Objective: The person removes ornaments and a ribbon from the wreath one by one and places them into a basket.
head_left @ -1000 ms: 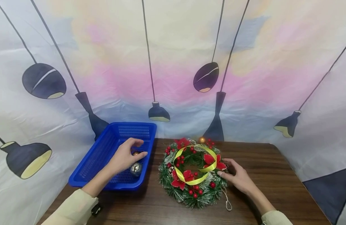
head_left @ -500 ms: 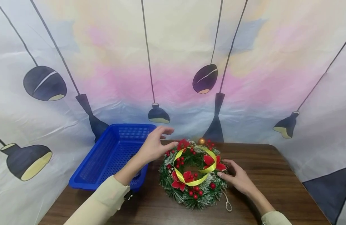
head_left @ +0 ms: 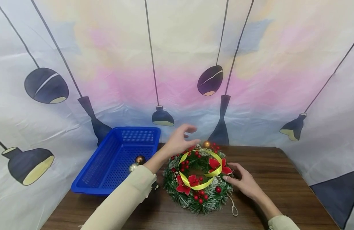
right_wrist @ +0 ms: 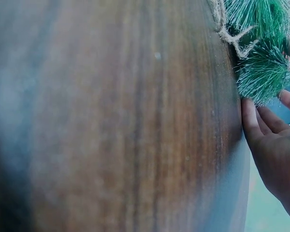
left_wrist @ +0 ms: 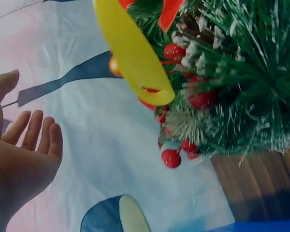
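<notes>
A green Christmas wreath (head_left: 180, 196) with red poinsettias, berries and frosted tips lies on the table. A yellow ribbon (head_left: 204, 185) curls in a loop over its middle. My left hand (head_left: 178, 140) hovers above the wreath's far left side, fingers loosely bent and spread from the thumb. In the left wrist view that palm (left_wrist: 26, 162) shows nothing in it. At the wreath's right edge my right hand (head_left: 245, 182) grips the foliage between thumb and fingers. A small gold ball (head_left: 207, 144) sits at the wreath's far edge, just right of my left fingertips.
A blue plastic basket (head_left: 89, 189) stands left of the wreath, holding a copper bauble (head_left: 140, 159) and a silver bauble (head_left: 133, 167). My left forearm passes over its right side. A twine loop (head_left: 234, 209) trails onto the wooden table (head_left: 269, 172). A printed curtain hangs behind.
My left hand has moved from over the basket's baubles rightward to above the wreath, carrying nothing visible. The right hand, wreath and ribbon have stayed in place.
</notes>
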Motion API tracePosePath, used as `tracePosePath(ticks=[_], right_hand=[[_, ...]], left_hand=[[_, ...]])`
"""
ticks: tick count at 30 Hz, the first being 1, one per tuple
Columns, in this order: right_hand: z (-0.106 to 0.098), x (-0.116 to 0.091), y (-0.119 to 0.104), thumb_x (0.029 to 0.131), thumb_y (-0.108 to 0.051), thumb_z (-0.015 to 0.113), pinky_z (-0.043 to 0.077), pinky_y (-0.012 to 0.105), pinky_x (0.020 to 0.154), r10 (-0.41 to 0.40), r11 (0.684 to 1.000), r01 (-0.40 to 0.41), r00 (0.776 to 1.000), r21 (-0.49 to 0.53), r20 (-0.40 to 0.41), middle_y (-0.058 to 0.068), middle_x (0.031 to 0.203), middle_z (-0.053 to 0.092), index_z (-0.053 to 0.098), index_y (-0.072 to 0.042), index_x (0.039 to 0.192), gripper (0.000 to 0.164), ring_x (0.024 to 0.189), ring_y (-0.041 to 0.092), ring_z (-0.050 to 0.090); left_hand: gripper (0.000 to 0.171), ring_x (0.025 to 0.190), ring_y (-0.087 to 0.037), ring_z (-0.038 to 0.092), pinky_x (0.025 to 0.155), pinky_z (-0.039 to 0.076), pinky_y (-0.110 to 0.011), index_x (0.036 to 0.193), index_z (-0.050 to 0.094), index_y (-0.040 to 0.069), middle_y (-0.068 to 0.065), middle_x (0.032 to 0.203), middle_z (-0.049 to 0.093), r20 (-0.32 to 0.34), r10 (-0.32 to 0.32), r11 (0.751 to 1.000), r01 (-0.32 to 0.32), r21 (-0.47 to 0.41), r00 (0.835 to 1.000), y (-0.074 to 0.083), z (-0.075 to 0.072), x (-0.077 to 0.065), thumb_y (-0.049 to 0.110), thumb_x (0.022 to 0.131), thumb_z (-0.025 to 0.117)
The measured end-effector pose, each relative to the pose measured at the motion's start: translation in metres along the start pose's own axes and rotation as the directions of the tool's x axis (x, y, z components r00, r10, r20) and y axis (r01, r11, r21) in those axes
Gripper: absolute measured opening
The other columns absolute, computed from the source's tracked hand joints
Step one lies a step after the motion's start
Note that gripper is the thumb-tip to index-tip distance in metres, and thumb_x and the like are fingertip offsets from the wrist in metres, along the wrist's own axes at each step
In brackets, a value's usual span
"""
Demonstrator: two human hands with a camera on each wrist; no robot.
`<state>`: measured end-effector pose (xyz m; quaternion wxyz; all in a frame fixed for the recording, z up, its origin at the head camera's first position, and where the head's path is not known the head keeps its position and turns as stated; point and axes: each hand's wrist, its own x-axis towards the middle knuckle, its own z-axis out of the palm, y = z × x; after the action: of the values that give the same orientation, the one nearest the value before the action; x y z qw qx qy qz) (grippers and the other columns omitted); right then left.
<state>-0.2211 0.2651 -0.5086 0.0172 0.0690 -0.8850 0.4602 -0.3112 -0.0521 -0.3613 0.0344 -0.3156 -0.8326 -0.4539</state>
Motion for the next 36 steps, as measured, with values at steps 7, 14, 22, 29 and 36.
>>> tracePosePath(ticks=[7,14,22,29,36], right_hand=[[-0.002,0.001,0.002,0.098,-0.047,0.075,0.041,0.067,0.111,0.013,1.0,-0.013,1.0,0.001,0.001,0.02,0.152,0.054,0.049,-0.012,0.154,0.071,0.142,0.046,0.048],[-0.003,0.003,0.002,0.099,-0.047,0.075,0.042,0.065,0.111,0.006,1.0,-0.006,1.0,0.009,0.003,0.018,0.15,0.056,0.05,-0.012,0.153,0.07,0.14,0.044,0.05],[-0.001,0.001,0.003,0.099,-0.046,0.075,0.044,0.065,0.109,0.003,1.0,-0.003,1.0,0.013,0.003,0.018,0.151,0.055,0.051,-0.013,0.153,0.068,0.139,0.044,0.051],[0.002,-0.001,0.0,0.098,-0.042,0.077,0.048,0.06,0.106,0.014,0.999,-0.013,1.0,0.043,-0.017,0.017,0.149,0.057,0.051,-0.011,0.153,0.068,0.135,0.041,0.055],[0.006,-0.003,-0.008,0.099,-0.035,0.078,0.052,0.056,0.105,0.037,0.993,-0.033,0.999,0.117,-0.031,0.024,0.151,0.054,0.047,-0.006,0.155,0.071,0.135,0.045,0.055]], left_hand=[[0.058,0.133,-0.032,0.057,0.109,0.05,-0.046,0.146,0.058,0.006,-0.012,0.144,0.06,0.105,-0.014,0.997,0.006,0.078,0.994,-0.007,0.026,0.025,0.029,0.098,0.08],[0.056,0.13,-0.031,0.059,0.105,0.053,-0.045,0.148,0.057,0.006,-0.012,0.143,0.059,0.157,-0.056,0.975,0.02,0.223,0.986,-0.021,0.044,0.047,0.027,0.1,0.077],[0.055,0.129,-0.027,0.059,0.103,0.054,-0.041,0.149,0.056,0.005,-0.012,0.145,0.058,0.233,-0.128,0.952,0.054,0.3,0.964,-0.028,0.057,0.06,0.026,0.102,0.074],[0.055,0.131,-0.028,0.058,0.103,0.054,-0.044,0.151,0.054,0.004,-0.014,0.148,0.055,0.225,-0.177,0.952,0.109,0.286,0.958,-0.033,0.066,0.063,0.024,0.104,0.072],[0.055,0.135,-0.028,0.056,0.105,0.053,-0.044,0.154,0.052,0.005,-0.012,0.152,0.054,0.237,-0.188,0.946,0.111,0.304,0.953,-0.037,0.071,0.063,0.024,0.106,0.069]])
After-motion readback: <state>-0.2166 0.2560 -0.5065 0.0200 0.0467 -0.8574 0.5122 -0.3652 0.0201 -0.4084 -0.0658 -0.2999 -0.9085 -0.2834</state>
